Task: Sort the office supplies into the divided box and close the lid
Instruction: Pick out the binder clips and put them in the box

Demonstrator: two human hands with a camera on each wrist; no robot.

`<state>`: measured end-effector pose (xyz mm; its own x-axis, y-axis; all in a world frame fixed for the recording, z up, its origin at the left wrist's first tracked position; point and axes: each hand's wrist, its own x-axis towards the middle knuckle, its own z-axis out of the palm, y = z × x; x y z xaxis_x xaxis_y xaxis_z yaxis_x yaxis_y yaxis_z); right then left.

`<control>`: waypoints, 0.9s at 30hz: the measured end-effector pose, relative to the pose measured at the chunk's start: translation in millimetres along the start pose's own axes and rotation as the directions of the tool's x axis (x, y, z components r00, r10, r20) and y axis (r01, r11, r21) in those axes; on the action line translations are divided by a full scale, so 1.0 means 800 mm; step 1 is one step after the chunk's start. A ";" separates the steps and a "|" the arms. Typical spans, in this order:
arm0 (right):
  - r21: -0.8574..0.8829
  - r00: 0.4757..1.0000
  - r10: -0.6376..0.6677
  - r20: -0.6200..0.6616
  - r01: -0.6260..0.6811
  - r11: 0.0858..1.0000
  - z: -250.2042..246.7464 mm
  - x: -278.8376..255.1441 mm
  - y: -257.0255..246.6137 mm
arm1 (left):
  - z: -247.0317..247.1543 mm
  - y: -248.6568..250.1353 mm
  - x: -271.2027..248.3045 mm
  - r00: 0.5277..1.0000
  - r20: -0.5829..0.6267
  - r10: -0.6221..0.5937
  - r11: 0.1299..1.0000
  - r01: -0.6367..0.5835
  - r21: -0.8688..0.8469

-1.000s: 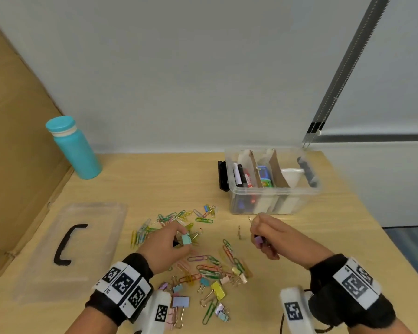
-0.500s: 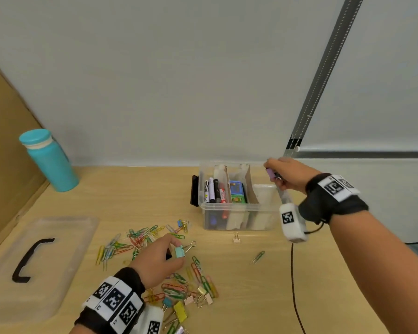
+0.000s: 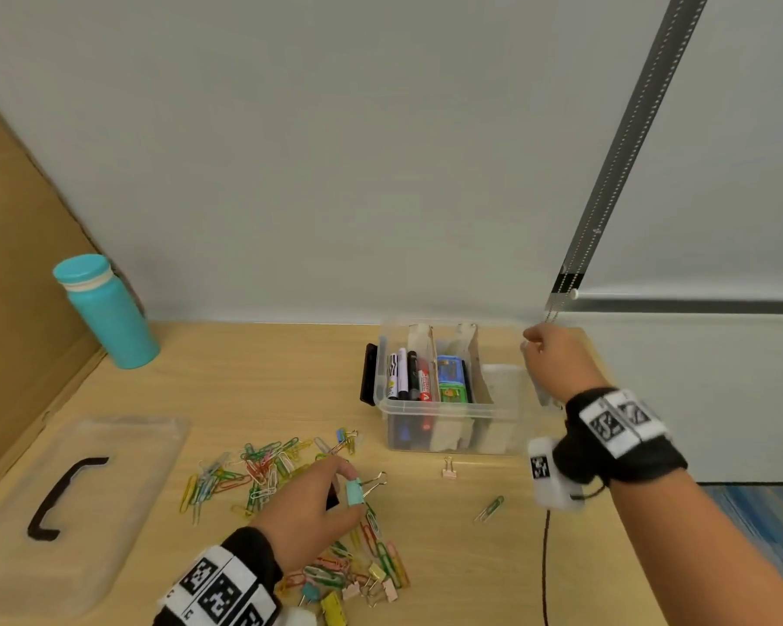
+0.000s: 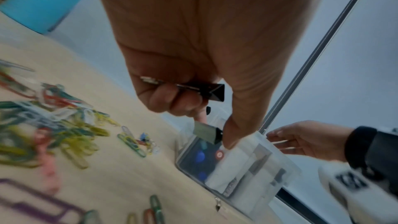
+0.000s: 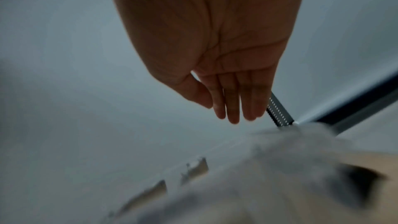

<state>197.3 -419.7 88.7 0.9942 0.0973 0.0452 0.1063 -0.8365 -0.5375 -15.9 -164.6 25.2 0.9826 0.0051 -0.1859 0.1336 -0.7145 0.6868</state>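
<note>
Box (image 3: pixel 453 411): clear plastic, open, upright at the desk's far side; cardboard dividers; markers (image 3: pixel 407 377) standing in the left compartment, a green pack (image 3: pixel 451 380) in the next. Lid (image 3: pixel 87 499): clear, black handle, flat on the desk, well left of the box. Paper clips (image 3: pixel 263 472): mixed colours, scattered heap in front of the box; one green clip (image 3: pixel 489 509) apart to the right. Binder clips: pink (image 3: pixel 448 468) just before the box; teal (image 3: pixel 354 491) and black (image 4: pixel 210 92) held off the desk; more (image 3: pixel 371 585) at the near edge
</note>
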 end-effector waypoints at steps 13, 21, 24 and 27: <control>-0.085 0.976 -0.050 -0.212 0.032 0.996 0.078 -0.067 0.052 | 0.002 0.224 0.230 0.982 -0.051 0.180 0.913 -0.148 0.380; -0.100 0.981 -0.035 -0.193 0.016 0.995 0.075 -0.070 0.049 | 0.012 0.223 0.310 0.993 0.081 0.084 0.868 -0.113 0.483; -0.095 0.980 -0.041 -0.194 0.023 0.995 0.078 -0.070 0.051 | -0.003 0.225 0.293 0.989 0.098 0.112 0.937 -0.138 0.321; -0.091 0.979 -0.043 -0.201 0.025 0.996 0.079 -0.068 0.053 | -0.027 0.213 0.241 0.978 0.051 0.204 0.972 -0.208 0.107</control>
<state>146.7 -426.0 10.1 0.9714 0.0229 0.2363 0.1320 -0.8794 -0.4575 199.1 -270.2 121.4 0.9812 -0.1766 -0.0777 -0.0887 -0.7708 0.6308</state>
